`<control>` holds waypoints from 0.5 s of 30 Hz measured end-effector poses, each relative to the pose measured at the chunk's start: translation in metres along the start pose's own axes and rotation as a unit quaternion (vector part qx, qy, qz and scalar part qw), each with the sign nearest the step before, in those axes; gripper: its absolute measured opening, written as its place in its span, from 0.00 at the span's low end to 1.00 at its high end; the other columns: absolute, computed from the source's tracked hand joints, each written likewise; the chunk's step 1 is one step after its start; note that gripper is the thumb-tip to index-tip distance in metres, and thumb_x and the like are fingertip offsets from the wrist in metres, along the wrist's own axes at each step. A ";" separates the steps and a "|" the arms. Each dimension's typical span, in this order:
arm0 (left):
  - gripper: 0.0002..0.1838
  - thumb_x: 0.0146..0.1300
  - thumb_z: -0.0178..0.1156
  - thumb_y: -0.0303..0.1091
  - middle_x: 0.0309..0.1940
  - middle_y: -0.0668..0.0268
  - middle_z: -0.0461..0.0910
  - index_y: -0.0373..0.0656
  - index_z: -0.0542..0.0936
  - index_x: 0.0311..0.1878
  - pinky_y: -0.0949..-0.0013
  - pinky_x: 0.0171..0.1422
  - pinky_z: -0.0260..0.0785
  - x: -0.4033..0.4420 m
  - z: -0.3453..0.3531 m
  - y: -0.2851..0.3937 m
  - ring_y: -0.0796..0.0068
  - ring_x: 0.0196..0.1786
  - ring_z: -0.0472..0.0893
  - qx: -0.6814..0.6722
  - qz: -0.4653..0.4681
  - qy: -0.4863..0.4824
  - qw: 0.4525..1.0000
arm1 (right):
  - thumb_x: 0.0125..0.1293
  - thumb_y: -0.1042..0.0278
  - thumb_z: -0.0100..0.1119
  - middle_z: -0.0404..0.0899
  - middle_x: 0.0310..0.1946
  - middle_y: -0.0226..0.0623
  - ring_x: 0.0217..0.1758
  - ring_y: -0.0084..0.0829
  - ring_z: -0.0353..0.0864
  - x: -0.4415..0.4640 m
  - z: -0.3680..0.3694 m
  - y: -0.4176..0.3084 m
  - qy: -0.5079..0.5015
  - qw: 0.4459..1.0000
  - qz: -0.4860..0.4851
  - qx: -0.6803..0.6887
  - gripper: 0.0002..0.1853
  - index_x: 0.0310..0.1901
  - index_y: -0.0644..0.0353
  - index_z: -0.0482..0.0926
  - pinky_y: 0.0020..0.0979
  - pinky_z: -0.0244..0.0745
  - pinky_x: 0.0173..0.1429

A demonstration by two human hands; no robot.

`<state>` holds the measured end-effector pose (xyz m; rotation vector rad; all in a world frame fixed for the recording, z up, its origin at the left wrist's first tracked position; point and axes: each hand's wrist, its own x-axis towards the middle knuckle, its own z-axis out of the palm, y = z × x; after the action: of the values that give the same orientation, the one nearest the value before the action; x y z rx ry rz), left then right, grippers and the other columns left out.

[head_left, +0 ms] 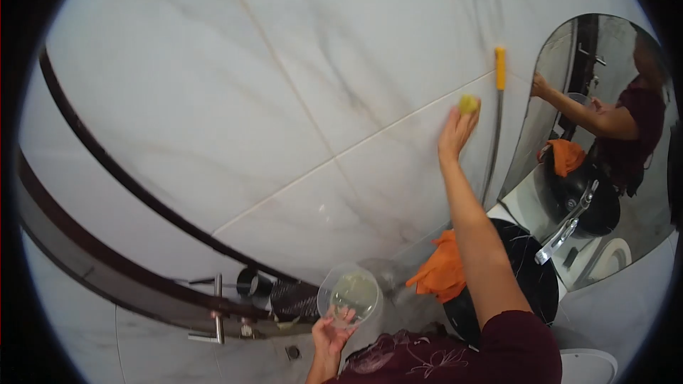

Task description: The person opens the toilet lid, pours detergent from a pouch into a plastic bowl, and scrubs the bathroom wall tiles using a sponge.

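My right hand (459, 131) is raised against the marbled wall tiles, its fingers closed on a yellow sponge (468, 104) that touches the wall. Low in the view, my left hand (332, 336) holds a clear round plastic container (349, 294) from below and the side, with some liquid seen inside. An orange cloth (440, 270) hangs over the edge of the black basin (530, 270), beside my right forearm. Just right of my right hand, a yellow-handled rod (500, 70) stands upright along the wall.
A mirror (605, 149) at the right reflects the person and basin. A chrome faucet (557, 242) rises by the basin. A white toilet (590, 363) is at the lower right. At the left are a dark door frame (142, 203) and a metal handle (218, 309).
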<state>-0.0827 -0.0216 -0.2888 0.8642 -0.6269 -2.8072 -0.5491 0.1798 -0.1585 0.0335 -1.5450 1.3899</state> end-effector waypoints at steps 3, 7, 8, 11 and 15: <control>0.25 0.41 0.56 0.29 0.46 0.55 0.74 0.47 0.71 0.49 0.39 0.56 0.62 -0.001 0.000 -0.003 0.49 0.55 0.72 -0.012 -0.004 0.028 1.000 | 0.66 0.59 0.47 0.47 0.67 0.55 0.71 0.49 0.44 -0.115 -0.001 0.034 -0.003 0.989 0.147 -0.017 0.33 0.67 0.66 0.48 0.43 0.37 0.72; 0.28 0.42 0.55 0.26 0.46 0.56 0.74 0.49 0.69 0.53 0.40 0.54 0.64 -0.010 -0.005 0.000 0.50 0.55 0.72 -0.028 0.007 0.034 0.999 | 0.64 0.60 0.50 0.44 0.68 0.55 0.72 0.52 0.39 -0.161 -0.005 -0.054 -0.079 0.987 0.137 0.035 0.36 0.67 0.67 0.45 0.47 0.35 0.72; 0.29 0.42 0.55 0.26 0.46 0.57 0.74 0.49 0.67 0.54 0.40 0.54 0.64 -0.010 -0.011 0.001 0.51 0.55 0.72 -0.024 0.013 0.032 0.999 | 0.63 0.61 0.51 0.43 0.68 0.55 0.72 0.53 0.38 -0.146 -0.006 -0.094 -0.116 0.991 0.059 0.040 0.38 0.67 0.67 0.44 0.49 0.33 0.72; 0.25 0.43 0.54 0.25 0.46 0.55 0.76 0.49 0.70 0.51 0.40 0.54 0.65 -0.019 -0.022 0.005 0.50 0.55 0.73 -0.018 0.036 0.033 0.999 | 0.59 0.63 0.57 0.46 0.69 0.45 0.72 0.53 0.37 -0.083 0.020 -0.213 -0.146 0.973 -0.157 0.082 0.37 0.68 0.55 0.51 0.58 0.32 0.68; 0.26 0.43 0.54 0.24 0.44 0.55 0.76 0.49 0.69 0.52 0.41 0.52 0.67 -0.026 -0.034 0.009 0.50 0.53 0.74 -0.011 0.056 0.048 0.997 | 0.56 0.62 0.59 0.48 0.69 0.36 0.72 0.53 0.39 -0.064 0.052 -0.310 -0.192 0.913 -0.350 0.080 0.35 0.66 0.47 0.58 0.66 0.36 0.63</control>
<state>-0.0419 -0.0347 -0.2972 0.9238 -0.6087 -2.6502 -0.3644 0.0001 0.0326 0.9227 -1.5017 0.9461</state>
